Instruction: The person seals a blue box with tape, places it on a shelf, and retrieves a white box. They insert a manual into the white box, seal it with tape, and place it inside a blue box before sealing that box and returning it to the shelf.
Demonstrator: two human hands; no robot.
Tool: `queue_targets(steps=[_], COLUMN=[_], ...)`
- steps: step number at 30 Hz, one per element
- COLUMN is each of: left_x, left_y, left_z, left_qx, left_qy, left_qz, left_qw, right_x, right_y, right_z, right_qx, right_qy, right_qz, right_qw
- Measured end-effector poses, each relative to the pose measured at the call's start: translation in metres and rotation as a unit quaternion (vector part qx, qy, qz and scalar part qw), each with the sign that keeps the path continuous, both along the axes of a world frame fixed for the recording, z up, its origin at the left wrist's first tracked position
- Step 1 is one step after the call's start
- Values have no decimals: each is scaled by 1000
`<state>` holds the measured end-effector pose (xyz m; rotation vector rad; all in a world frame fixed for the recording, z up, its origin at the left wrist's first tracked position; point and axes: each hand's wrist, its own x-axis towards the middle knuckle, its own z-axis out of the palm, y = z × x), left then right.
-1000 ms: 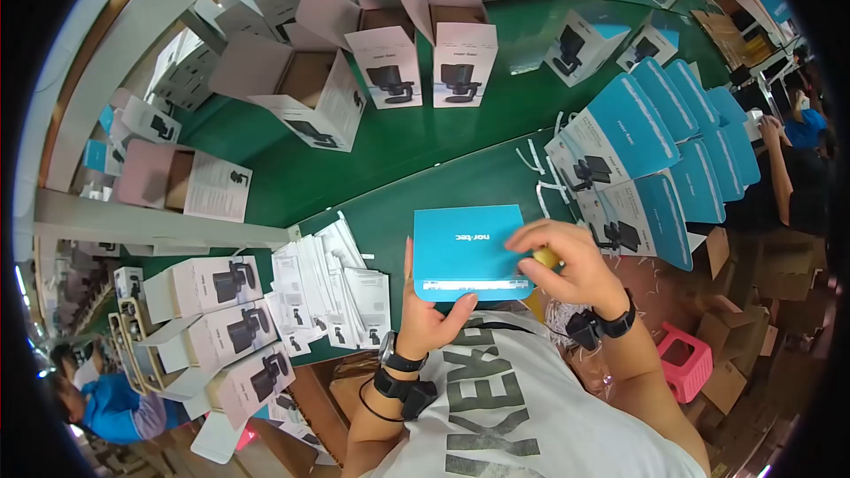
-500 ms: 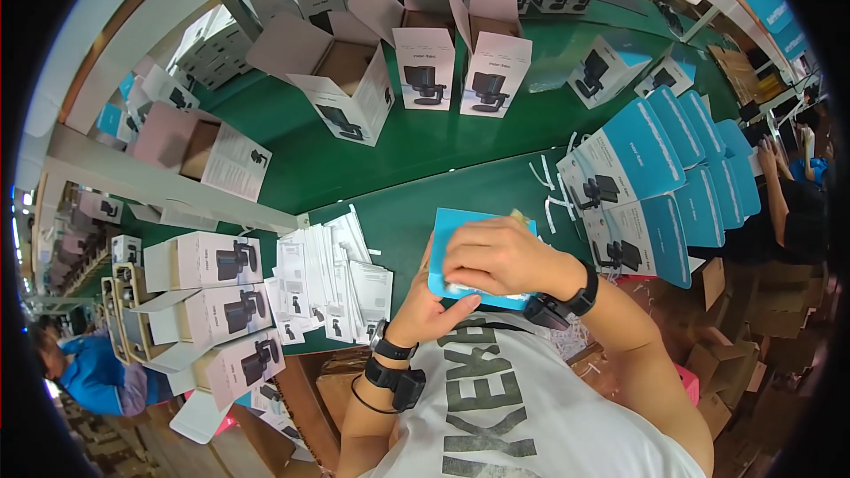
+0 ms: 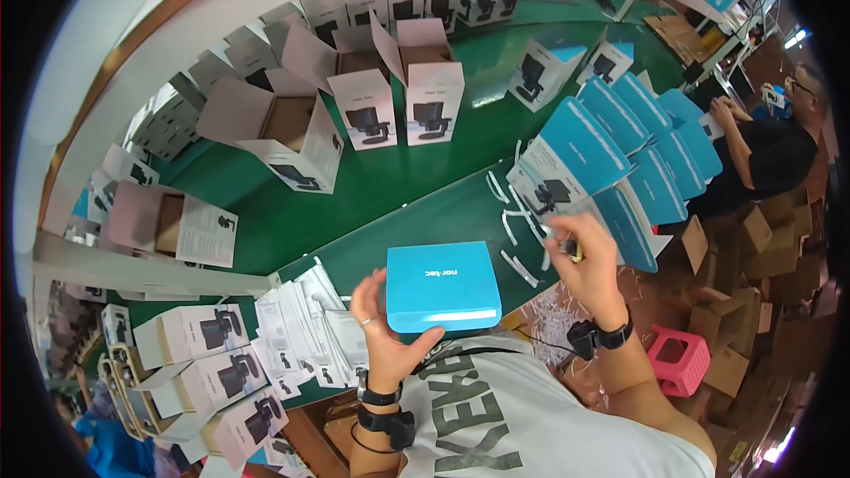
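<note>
A closed blue carton (image 3: pixel 443 283) rests at the near edge of the green table, its glossy front flap facing me. My left hand (image 3: pixel 387 329) grips its left side, thumb along the front edge and fingers against the far left. My right hand (image 3: pixel 586 258) is lifted off to the right of the carton, fingers pinched together. A small pale and yellowish thing shows between them, too small to name. Beside and beyond that hand lie several thin white strips (image 3: pixel 508 223) on the table. Left of my left hand is a pile of folded white leaflets (image 3: pixel 310 327).
Open white cartons (image 3: pixel 434 93) stand on the green surface beyond. Blue-flapped cartons (image 3: pixel 611 146) are stacked at the right, near a co-worker (image 3: pixel 770 146). More cartons (image 3: pixel 212 327) are at the left. A pink stool (image 3: pixel 680 360) and cardboard boxes (image 3: pixel 730 319) are on the floor.
My right hand has left the carton's top and moved right, fingers still pinched. The carton's blue face is now uncovered, with my left hand still on it. The whole view has shifted.
</note>
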<state>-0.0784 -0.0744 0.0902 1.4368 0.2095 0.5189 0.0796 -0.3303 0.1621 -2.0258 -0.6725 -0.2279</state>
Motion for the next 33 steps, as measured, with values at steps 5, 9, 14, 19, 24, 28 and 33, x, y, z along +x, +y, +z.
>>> queue_targets(steps=[5, 9, 14, 19, 24, 28, 33], left_x=[10, 16, 8, 8, 5, 25, 39], left_y=[24, 19, 15, 23, 44, 32, -14], left_z=[10, -16, -38, -45, -32, 24, -7], left_qx=[131, 272, 335, 371, 539, 638, 655], left_qy=[51, 21, 4, -4, 5, 68, 91], left_qz=[-111, -39, -11, -32, -89, -114, -177], left_qw=[984, 961, 942, 928, 838, 759, 729], right_x=[-57, -58, -54, -64, -68, -63, -61], right_y=[5, 22, 23, 24, 16, 26, 30], right_z=[-26, -72, -91, -107, -107, -96, -123], right_qx=[-51, -13, -31, -6, -52, -68, -41], right_qy=[117, 36, -119, -89, -70, -92, -104], right_qz=[83, 68, 25, -12, 25, 37, 96], right_qw=[988, 997, 992, 996, 996, 993, 989])
